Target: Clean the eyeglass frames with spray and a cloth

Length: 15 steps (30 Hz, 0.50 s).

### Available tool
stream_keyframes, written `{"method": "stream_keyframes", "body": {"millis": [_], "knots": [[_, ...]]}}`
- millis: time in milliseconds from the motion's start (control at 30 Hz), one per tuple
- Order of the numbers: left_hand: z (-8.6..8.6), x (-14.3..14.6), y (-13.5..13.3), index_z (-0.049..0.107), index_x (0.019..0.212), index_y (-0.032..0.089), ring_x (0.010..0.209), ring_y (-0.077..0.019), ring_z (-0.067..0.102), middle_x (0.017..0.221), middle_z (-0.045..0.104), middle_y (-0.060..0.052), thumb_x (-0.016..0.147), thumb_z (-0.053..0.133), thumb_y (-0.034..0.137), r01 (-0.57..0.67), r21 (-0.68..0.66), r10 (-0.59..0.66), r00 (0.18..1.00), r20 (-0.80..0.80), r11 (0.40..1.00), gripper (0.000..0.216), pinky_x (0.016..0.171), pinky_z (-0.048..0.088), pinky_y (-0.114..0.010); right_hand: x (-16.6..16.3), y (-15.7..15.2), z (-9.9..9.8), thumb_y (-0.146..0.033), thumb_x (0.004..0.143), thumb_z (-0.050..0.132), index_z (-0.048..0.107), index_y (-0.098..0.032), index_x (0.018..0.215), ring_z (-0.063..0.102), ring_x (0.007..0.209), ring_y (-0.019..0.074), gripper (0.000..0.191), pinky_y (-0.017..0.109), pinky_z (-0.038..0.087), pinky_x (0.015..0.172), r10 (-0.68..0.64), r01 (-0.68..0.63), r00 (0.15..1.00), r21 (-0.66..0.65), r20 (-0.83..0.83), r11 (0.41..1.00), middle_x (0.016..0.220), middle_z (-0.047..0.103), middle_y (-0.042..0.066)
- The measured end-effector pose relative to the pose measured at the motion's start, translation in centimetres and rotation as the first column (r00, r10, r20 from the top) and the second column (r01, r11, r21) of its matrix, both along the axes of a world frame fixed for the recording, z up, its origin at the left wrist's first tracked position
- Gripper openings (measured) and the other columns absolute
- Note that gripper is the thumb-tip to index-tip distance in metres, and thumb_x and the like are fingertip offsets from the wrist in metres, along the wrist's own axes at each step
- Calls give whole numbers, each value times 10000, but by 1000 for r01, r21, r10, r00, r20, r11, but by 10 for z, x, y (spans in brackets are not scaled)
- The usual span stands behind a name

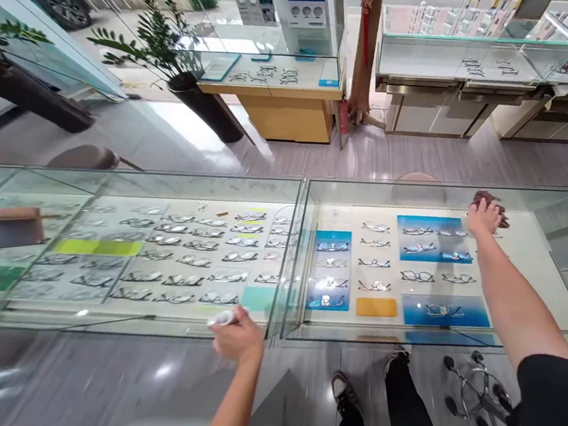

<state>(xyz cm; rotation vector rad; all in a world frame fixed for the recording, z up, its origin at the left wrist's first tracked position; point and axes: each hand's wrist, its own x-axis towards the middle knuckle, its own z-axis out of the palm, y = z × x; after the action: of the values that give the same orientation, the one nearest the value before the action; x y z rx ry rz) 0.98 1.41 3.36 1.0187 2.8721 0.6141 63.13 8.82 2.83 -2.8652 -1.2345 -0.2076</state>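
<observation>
My right hand (485, 218) presses a crumpled dark brown cloth (498, 209) over the far right part of the glass display case (386, 330). Fingers are curled on the cloth. Lower and to the left, my left hand (239, 336) is closed round a white object (222, 318), perhaps a bottle top, beside the case's front edge; most of it is hidden in the fist. Under the glass lie rows of eyeglasses (417, 276), some on blue cards (327, 242), with an orange card (376, 306) near the front.
An adjoining glass case (173, 317) holds more eyeglasses, with a brown box-like object (4, 226) at its left end. A wheeled chair base (479, 392) stands by my feet. Beyond are a stool (80, 159), potted plants (208, 106) and a wooden display counter (285, 116).
</observation>
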Motion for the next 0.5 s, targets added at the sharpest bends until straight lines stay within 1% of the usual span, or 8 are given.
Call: {"method": "stream_keyframes", "body": {"millis": [33,67,167,267,333,400,433,500], "knots": [[-3,0,-2,549,1250,31,1014,-438,684,978,696,-248,920,491,522,30,13,-30,1000,-1,999,595,981,502,-597,-29,17,-4,-298,1102,335,648,-81,1430,624,1362,356,503,542,541,1074,-17,16,997,-19,-72,1000,1466,600,348],[-6,0,-3,553,1231,52,1016,-427,680,990,697,-245,930,475,536,59,22,-59,998,0,998,575,990,494,-582,-60,35,-7,-286,1093,289,576,-41,1509,566,1441,379,561,581,501,1122,-2,-2,990,-30,-141,1000,1536,543,364],[-13,-1,-6,557,1194,70,1037,-420,673,1035,701,-260,964,435,573,120,30,-120,993,-6,992,567,992,479,-548,-162,86,-11,-303,1067,271,400,-83,1648,390,1589,375,635,658,354,1234,131,-145,939,-20,-317,989,1707,374,286],[-16,-1,-5,557,1169,93,1031,-406,679,1047,711,-253,995,404,581,146,32,-146,989,-7,989,541,982,474,-526,-265,119,-9,-326,1061,278,347,-95,1675,274,1647,345,660,605,237,1308,310,-331,844,29,-438,943,1772,260,224],[-16,-1,-4,556,1163,102,1039,-402,681,1059,714,-250,1004,398,576,153,35,-153,988,-6,988,524,983,473,-523,-321,126,-7,-347,1069,271,332,-101,1683,230,1662,337,665,569,189,1329,419,-442,767,73,-487,894,1789,225,195],[-15,0,-3,554,1175,99,1062,-407,682,1075,714,-254,1003,402,571,151,37,-151,988,-4,988,525,995,473,-530,-361,122,-5,-353,1073,274,316,-117,1691,200,1671,327,663,562,144,1337,512,-536,686,116,-517,836,1798,202,177],[-13,0,-2,553,1190,92,1076,-411,683,1086,714,-260,1000,403,568,147,38,-147,989,-2,988,533,1005,473,-538,-374,115,-5,-359,1075,278,310,-129,1695,193,1674,322,662,560,131,1339,554,-579,645,136,-527,804,1802,191,168],[-9,1,-1,547,1233,68,1111,-427,682,1119,712,-281,990,410,557,131,37,-131,991,4,991,563,1030,471,-561,-386,97,-7,-378,1076,310,333,-168,1691,191,1677,294,651,519,124,1349,635,-664,553,174,-539,727,1807,197,125]]}}
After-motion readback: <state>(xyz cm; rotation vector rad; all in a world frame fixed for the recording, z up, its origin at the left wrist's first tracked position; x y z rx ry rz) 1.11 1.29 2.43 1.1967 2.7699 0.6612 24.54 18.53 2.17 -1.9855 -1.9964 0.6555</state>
